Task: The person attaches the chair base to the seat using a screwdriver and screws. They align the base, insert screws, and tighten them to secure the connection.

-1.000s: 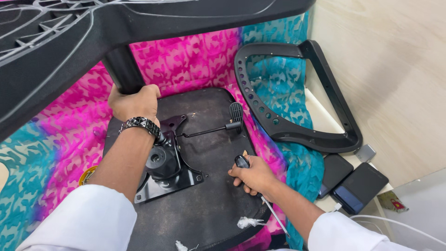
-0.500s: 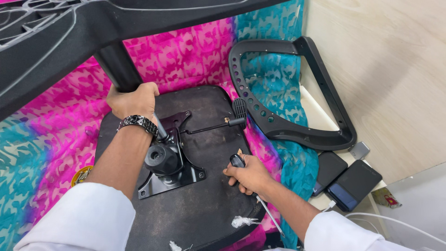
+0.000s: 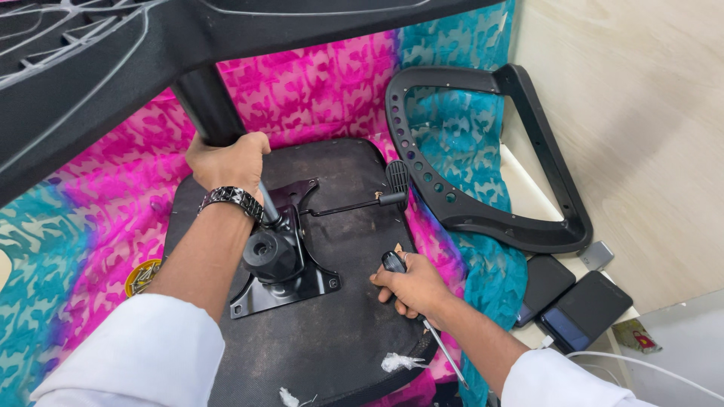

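The seat (image 3: 332, 332) lies upside down on the pink and teal cloth (image 3: 324, 83), its dark underside up, with the black tilt plate (image 3: 283, 260) bolted near the middle and the lever (image 3: 362, 202) running off toward the paddle end by the armrest (image 3: 483, 151); the right hand (image 3: 411, 286) rests on the seat's edge just right of the plate, fingers curled shut round a screwdriver (image 3: 426, 316) whose black butt pokes up at the thumb and whose thin shaft runs back under the wrist toward the sleeve; over the last second that hand has barely moved against the seat, only settled a touch lower on the underside, tool in the same reversed hold, so no screw is being driven at this instant. The left hand (image 3: 226, 162), watch (image 3: 232, 202) at the wrist, is closed round the black post (image 3: 207, 109) of the backrest (image 3: 113, 68) where it meets the seat's far edge; its grip is unchanged too, while the view has swung so the backrest fills more of the top; I judge it is steadying the back against the seat. Outward: the loop armrest lies loose on the cloth, well apart from both hands; beyond it, two dark phones (image 3: 573, 301) and a white cable (image 3: 641, 365) sit by the wooden floor (image 3: 641, 113); scraps of white wrap (image 3: 400, 363) lie on the seat near the right forearm.
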